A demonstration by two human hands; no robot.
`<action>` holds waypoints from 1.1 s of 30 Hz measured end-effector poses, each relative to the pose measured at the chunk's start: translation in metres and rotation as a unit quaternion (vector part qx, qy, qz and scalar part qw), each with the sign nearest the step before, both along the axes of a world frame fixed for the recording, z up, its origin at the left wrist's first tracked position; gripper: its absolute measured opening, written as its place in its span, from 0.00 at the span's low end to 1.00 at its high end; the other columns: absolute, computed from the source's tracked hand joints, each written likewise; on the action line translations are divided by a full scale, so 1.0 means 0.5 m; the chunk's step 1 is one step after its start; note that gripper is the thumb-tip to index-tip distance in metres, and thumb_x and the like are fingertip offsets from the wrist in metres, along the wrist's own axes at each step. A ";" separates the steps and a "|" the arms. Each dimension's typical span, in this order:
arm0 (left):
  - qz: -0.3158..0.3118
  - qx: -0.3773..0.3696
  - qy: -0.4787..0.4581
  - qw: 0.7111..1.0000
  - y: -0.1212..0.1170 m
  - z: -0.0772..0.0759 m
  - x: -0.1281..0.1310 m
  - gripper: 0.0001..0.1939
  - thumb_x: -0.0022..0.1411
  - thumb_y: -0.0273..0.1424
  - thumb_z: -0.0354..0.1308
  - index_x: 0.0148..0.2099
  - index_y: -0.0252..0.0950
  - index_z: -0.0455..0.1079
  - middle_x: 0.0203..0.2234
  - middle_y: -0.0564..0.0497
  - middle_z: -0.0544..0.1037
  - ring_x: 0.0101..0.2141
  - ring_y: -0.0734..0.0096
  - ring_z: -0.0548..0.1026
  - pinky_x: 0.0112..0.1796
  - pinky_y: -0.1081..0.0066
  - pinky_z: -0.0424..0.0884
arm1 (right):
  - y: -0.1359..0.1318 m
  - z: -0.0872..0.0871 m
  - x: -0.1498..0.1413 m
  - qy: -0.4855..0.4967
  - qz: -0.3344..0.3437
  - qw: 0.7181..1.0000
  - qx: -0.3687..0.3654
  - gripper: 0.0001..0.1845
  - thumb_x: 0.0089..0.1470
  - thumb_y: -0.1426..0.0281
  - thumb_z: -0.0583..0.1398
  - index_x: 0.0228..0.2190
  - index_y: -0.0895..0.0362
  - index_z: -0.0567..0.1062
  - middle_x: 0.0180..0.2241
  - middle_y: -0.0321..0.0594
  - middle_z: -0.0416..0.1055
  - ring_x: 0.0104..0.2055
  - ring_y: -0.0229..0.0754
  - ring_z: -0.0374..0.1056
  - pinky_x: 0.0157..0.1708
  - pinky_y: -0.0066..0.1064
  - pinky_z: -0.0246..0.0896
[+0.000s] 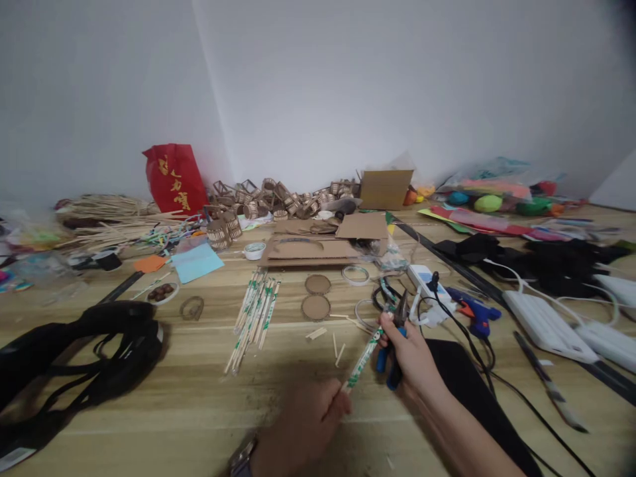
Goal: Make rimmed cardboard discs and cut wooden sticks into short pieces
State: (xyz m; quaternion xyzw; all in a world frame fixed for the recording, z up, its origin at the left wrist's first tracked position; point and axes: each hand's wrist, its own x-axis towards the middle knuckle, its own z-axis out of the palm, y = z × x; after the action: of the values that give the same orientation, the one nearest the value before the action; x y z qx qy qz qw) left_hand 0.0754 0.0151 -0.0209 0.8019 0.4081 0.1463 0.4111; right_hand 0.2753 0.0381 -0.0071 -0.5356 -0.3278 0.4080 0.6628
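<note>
My left hand [311, 414], smeared by motion, is closed round the lower end of a pair of chopsticks [365, 359] in a green and white paper wrapper. At the upper end, the thumb and fingers of my right hand [415, 354] pinch the wrapper. That same hand also grips blue-handled pliers [394, 374], jaws pointing away from me. More wrapped chopsticks [256, 311] lie in a loose pile on the wooden table. Short cut stick pieces [317, 333] and two round cardboard discs [316, 307] are between the pile and my right hand.
Flat cardboard [313, 249] lies at the middle back, before a heap of small stick-built baskets [278, 197]. A blue glue gun [474, 310], cables and a white power strip [430, 285] crowd the right. Black straps [119, 334] lie at left, below a red bag [175, 177].
</note>
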 end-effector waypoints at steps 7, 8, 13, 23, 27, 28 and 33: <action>0.077 -0.018 -0.062 0.995 -0.005 -0.013 0.015 0.24 0.67 0.47 0.37 0.30 0.36 0.63 0.23 0.53 0.69 0.26 0.71 0.64 0.28 0.72 0.56 | -0.034 -0.035 -0.088 -0.061 0.083 0.992 -0.070 0.30 0.40 0.40 0.61 0.20 0.54 0.62 0.14 0.26 0.56 0.16 0.32 0.54 0.15 0.24 0.52; 0.093 -0.013 -0.068 0.993 -0.007 -0.013 0.018 0.25 0.67 0.48 0.37 0.30 0.36 0.63 0.24 0.52 0.69 0.26 0.71 0.65 0.29 0.72 0.56 | -0.039 -0.039 -0.099 -0.074 0.098 0.990 -0.072 0.30 0.41 0.39 0.59 0.21 0.54 0.63 0.15 0.27 0.57 0.16 0.33 0.55 0.16 0.24 0.53; 0.114 -0.044 -0.102 0.987 -0.007 -0.007 0.023 0.30 0.65 0.52 0.34 0.31 0.35 0.67 0.21 0.51 0.70 0.25 0.69 0.67 0.28 0.71 0.58 | -0.046 -0.012 -0.091 -0.127 0.144 0.979 -0.062 0.29 0.45 0.41 0.58 0.24 0.55 0.67 0.21 0.34 0.66 0.21 0.36 0.62 0.20 0.26 0.59; 0.293 -0.180 -0.367 0.864 0.037 0.001 0.004 0.26 0.50 0.56 0.57 0.29 0.34 0.68 0.18 0.57 0.63 0.22 0.75 0.59 0.24 0.74 0.56 | -0.067 0.031 -0.105 -0.307 0.358 0.880 -0.045 0.11 0.52 0.64 0.54 0.25 0.56 0.70 0.22 0.33 0.67 0.25 0.37 0.62 0.26 0.25 0.57; 0.338 -0.217 -0.444 0.801 0.051 -0.003 -0.004 0.24 0.48 0.51 0.62 0.29 0.34 0.68 0.17 0.58 0.62 0.21 0.77 0.60 0.23 0.76 0.59 | -0.086 0.020 -0.138 -0.397 0.322 0.858 -0.046 0.14 0.51 0.69 0.53 0.33 0.59 0.77 0.29 0.38 0.75 0.31 0.40 0.66 0.31 0.26 0.57; 0.365 -0.220 -0.466 0.776 0.062 0.001 -0.015 0.22 0.49 0.49 0.62 0.30 0.34 0.68 0.17 0.58 0.63 0.20 0.78 0.60 0.22 0.77 0.59 | -0.096 0.018 -0.139 -0.418 0.319 0.849 -0.059 0.15 0.51 0.70 0.53 0.34 0.59 0.78 0.30 0.39 0.76 0.31 0.40 0.67 0.30 0.26 0.57; 0.475 -0.204 -0.567 0.641 0.124 0.031 -0.091 0.08 0.62 0.31 0.55 0.30 0.34 0.64 0.20 0.57 0.69 0.15 0.83 0.57 0.17 0.82 0.56 | -0.158 0.037 -0.072 -0.481 0.315 0.813 -0.092 0.14 0.50 0.67 0.54 0.34 0.55 0.78 0.31 0.40 0.79 0.31 0.42 0.71 0.30 0.27 0.61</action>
State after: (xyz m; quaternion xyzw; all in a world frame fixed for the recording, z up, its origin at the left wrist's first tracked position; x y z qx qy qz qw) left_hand 0.0299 0.0773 -0.0052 0.1536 0.4398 0.6605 0.5889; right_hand 0.2392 -0.0410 0.0115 -0.5891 -0.7166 0.3132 0.2034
